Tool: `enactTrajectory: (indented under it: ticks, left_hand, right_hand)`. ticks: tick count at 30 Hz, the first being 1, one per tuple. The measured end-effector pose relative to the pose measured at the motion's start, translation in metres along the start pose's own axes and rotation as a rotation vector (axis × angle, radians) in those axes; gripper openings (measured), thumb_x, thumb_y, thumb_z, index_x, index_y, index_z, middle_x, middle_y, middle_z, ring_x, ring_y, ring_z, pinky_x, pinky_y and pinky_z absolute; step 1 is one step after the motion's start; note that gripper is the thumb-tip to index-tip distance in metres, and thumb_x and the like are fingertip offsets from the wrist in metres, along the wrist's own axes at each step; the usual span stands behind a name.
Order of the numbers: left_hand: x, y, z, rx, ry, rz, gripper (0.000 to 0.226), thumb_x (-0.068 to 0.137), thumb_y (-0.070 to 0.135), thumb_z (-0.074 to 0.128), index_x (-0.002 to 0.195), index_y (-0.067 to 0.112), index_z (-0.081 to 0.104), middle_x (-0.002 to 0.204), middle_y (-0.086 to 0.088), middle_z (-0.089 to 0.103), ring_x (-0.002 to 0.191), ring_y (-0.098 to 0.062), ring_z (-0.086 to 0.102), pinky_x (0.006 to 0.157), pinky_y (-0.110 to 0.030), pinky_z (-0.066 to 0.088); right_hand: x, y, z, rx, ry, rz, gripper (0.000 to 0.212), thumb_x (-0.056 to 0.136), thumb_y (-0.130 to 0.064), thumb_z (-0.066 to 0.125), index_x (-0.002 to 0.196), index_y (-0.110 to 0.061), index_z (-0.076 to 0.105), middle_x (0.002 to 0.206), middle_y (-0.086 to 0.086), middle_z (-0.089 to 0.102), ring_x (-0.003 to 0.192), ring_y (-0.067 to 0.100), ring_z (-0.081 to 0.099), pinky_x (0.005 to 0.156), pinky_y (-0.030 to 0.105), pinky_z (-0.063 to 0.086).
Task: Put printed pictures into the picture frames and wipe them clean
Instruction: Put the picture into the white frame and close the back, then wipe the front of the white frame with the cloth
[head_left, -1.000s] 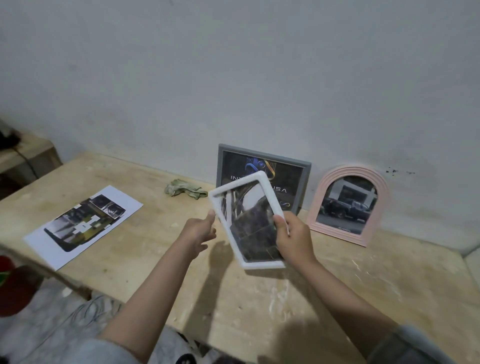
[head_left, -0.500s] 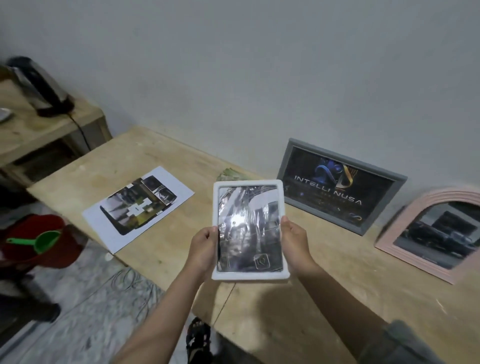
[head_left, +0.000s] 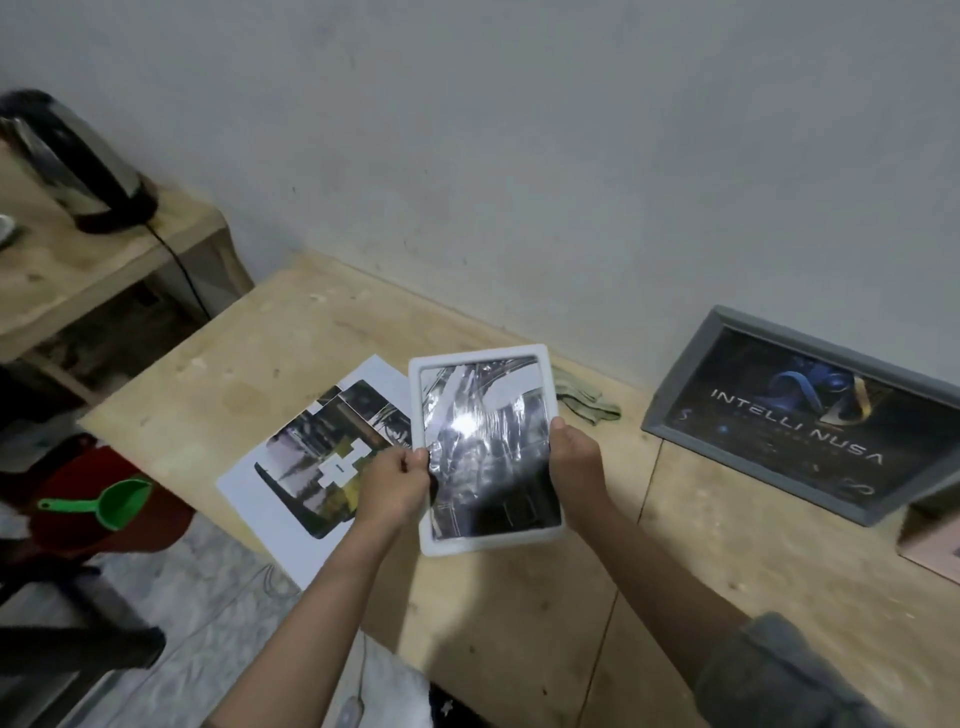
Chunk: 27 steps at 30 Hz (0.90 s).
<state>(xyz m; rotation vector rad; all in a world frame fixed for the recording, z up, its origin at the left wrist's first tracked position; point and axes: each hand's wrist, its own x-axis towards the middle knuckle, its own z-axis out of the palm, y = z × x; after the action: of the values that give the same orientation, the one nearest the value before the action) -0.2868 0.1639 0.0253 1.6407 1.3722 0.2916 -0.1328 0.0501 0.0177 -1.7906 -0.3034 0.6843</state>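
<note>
A white picture frame with a dark, glossy picture behind its front is held above the wooden table. My left hand grips its left edge and my right hand grips its right edge. A printed sheet with a cut-out dark picture lies flat on the table just left of the frame, partly hidden by my left hand. A green cloth lies crumpled behind the frame near the wall.
A grey frame with a logo picture leans on the wall at right, and a pink frame's corner shows at the right edge. At left stand a kettle on a side table, and a red bucket with a green scoop.
The white frame has turned from tilted to facing me and moved left toward the printed sheet. The view swung left and down, so the pink frame is almost out of sight.
</note>
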Motion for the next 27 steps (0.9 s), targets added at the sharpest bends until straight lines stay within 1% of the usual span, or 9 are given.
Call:
enactTrajectory:
  ticks: [6,12,15,16,18,20,22,24,27]
  left_hand:
    - [0.035,0.005,-0.017,0.034,-0.042,0.013,0.033,0.1,0.025,0.044,0.07,0.01,0.047,0.065,-0.005,0.049,0.063,-0.02,0.047,0.056,-0.029,0.033]
    - [0.059,0.014,-0.024,-0.161,-0.107,0.028,0.029,0.099,0.033,0.043,0.08,0.012,0.048,0.071,-0.005,0.048,0.068,-0.022,0.045,0.068,-0.034,0.037]
    - [0.064,0.017,-0.029,-0.169,-0.056,0.1,0.027,0.1,0.032,0.043,0.078,0.016,0.047,0.071,-0.002,0.048,0.066,-0.019,0.044,0.066,-0.033,0.036]
    - [0.066,0.015,-0.03,-0.173,-0.038,0.119,0.027,0.1,0.032,0.043,0.078,0.017,0.046,0.072,-0.004,0.048,0.066,-0.02,0.044,0.066,-0.033,0.036]
    - [0.071,0.011,-0.035,-0.211,-0.02,0.146,0.027,0.1,0.032,0.042,0.079,0.016,0.047,0.075,-0.011,0.049,0.069,-0.023,0.046,0.067,-0.036,0.039]
    - [0.073,0.007,-0.04,-0.239,0.014,0.159,0.026,0.1,0.031,0.042,0.079,0.015,0.048,0.077,-0.015,0.048,0.07,-0.025,0.046,0.066,-0.039,0.04]
    - [0.072,0.005,-0.043,-0.26,0.045,0.158,0.025,0.101,0.027,0.041,0.078,0.018,0.047,0.075,-0.014,0.047,0.068,-0.024,0.044,0.065,-0.038,0.038]
    - [0.071,0.003,-0.045,-0.284,0.062,0.16,0.027,0.101,0.025,0.04,0.076,0.019,0.046,0.072,-0.013,0.045,0.066,-0.023,0.042,0.063,-0.037,0.037]
    - [0.068,0.002,-0.046,-0.297,0.066,0.162,0.026,0.102,0.023,0.04,0.077,0.017,0.047,0.071,-0.013,0.043,0.064,-0.023,0.04,0.06,-0.034,0.035]
  right_hand:
    - [0.029,-0.008,0.03,-0.073,0.044,-0.072,0.042,0.101,-0.023,0.038,0.059,-0.017,0.034,0.058,0.001,0.034,0.057,0.014,0.034,0.055,0.027,0.029]
    - [0.046,-0.011,0.04,-0.016,0.018,0.099,0.047,0.102,-0.036,0.029,0.09,-0.006,0.063,0.076,0.008,0.058,0.069,0.019,0.054,0.061,0.028,0.044]
    - [0.068,-0.016,0.041,-0.045,0.092,0.072,0.046,0.102,-0.032,0.029,0.074,-0.011,0.06,0.073,0.005,0.057,0.07,0.022,0.055,0.062,0.03,0.043]
    - [0.079,-0.014,0.04,-0.101,0.138,0.02,0.04,0.1,-0.027,0.034,0.075,-0.009,0.06,0.075,0.007,0.059,0.075,0.026,0.057,0.066,0.033,0.044]
    - [0.106,-0.002,0.037,-0.345,0.166,-0.106,0.025,0.092,-0.021,0.045,0.101,-0.007,0.064,0.101,0.012,0.064,0.099,0.033,0.058,0.084,0.038,0.044]
    - [0.13,0.011,0.031,-0.745,0.053,-0.188,0.045,0.087,-0.021,0.051,0.132,-0.016,0.049,0.134,0.014,0.05,0.123,0.036,0.045,0.102,0.049,0.033]
    - [0.148,0.019,0.027,-1.146,-0.081,-0.173,0.061,0.087,-0.02,0.052,0.144,-0.029,0.03,0.153,0.011,0.025,0.137,0.037,0.027,0.108,0.058,0.02]
    - [0.156,0.023,0.024,-1.34,-0.197,-0.148,0.065,0.088,-0.015,0.049,0.145,-0.034,0.026,0.155,0.008,0.02,0.137,0.037,0.023,0.108,0.056,0.021]
    - [0.16,0.03,0.019,-1.404,-0.208,-0.238,0.056,0.09,-0.013,0.043,0.143,-0.031,0.033,0.146,0.009,0.035,0.125,0.035,0.038,0.1,0.045,0.039]
